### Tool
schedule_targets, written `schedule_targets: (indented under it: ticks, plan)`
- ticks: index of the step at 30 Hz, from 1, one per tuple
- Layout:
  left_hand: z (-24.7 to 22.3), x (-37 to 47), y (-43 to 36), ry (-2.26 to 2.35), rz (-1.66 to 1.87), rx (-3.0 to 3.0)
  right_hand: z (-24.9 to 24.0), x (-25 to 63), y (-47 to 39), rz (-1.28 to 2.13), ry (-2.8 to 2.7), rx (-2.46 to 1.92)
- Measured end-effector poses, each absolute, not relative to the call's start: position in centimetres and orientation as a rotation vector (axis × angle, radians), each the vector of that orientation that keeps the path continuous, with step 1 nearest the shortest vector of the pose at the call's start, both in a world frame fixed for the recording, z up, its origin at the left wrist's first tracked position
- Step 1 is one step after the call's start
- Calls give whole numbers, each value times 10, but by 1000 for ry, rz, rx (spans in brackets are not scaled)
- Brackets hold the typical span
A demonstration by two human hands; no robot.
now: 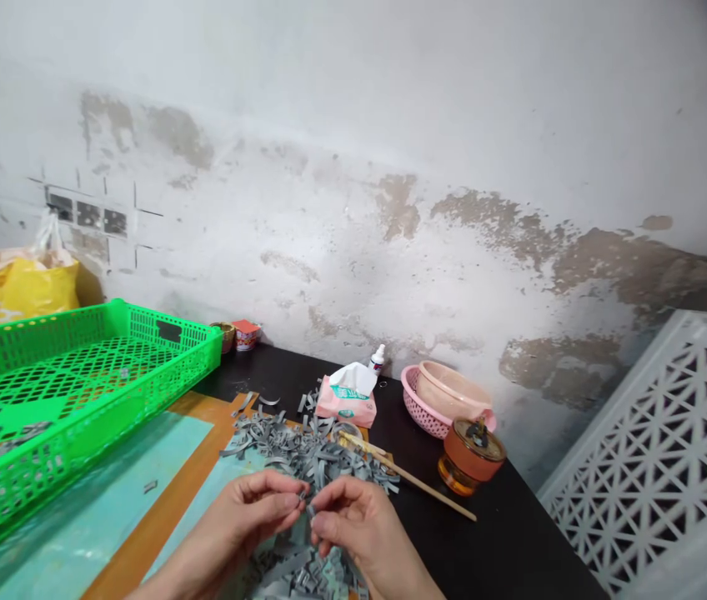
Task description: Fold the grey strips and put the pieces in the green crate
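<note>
My left hand (263, 507) is closed in a pinch, with a bit of a small grey strip (303, 495) showing at the fingertips. Close beside it, my right hand (357, 527) pinches a small grey piece (311, 511). The fingertips almost meet, and whether both hold the same strip cannot be seen. Behind the hands lies a heap of curled grey strips (316, 457). Beneath and in front of them are more small grey pieces (309, 575), partly covered by my hands.
A green plastic crate (159, 392) with grey pieces inside stands left. Behind the heap is a tissue pack (346, 408), near a white-capped bottle (377, 358). Rightward are a wooden stick (434, 492), an orange-brown jar (471, 454), pink baskets (425, 412) and a white lattice panel (666, 450).
</note>
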State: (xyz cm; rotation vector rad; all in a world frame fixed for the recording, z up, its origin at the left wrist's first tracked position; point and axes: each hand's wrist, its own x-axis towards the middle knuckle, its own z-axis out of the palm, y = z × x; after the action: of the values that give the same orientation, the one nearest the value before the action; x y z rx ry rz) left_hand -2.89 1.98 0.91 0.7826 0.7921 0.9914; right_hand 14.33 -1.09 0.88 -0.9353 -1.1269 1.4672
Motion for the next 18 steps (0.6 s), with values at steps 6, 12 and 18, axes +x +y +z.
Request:
schedule_targets:
  ticks: [6,12,18]
  plan:
    - [10,-24,14,744,1035,750,18,141,-14,1559,-977,-952]
    - [6,-23,11,552,973,847,18,139,-13,1640,-900,-892]
    - [2,-27,16,542,995,1039,21,137,-15,1721,-851,-888]
